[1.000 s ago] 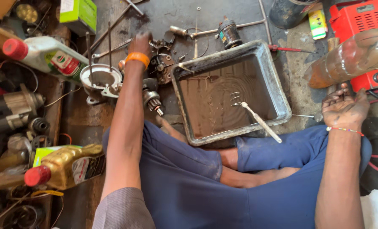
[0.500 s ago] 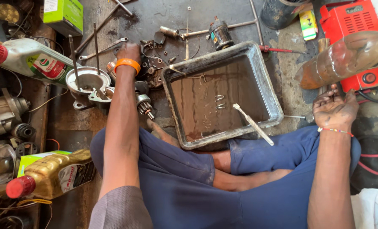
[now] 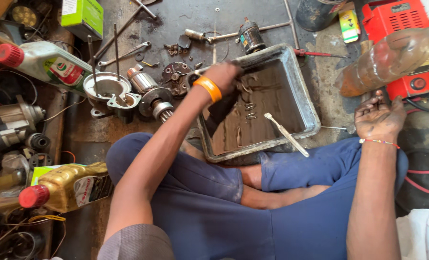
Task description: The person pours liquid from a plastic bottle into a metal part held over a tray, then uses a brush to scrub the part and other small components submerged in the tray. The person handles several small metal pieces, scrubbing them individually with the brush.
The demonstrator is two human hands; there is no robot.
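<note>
Reaching left hand (image 3: 224, 74) over near-left corner of metal tray (image 3: 310, 113), fingers curled on small dark part, hard to identify. Screws (image 3: 249, 110) lie just below fingers on tray floor. Right hand (image 3: 379, 118) rests apart, fingers loosely open.

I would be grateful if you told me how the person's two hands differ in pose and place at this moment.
The left hand reaches forward over the metal tray, fingers curled downward; the right hand rests beside the knee, palm up, off the tray. The left wrist wears a broad orange band; the right wrist wears a thin beaded bracelet. Both hands look grimy.
</note>
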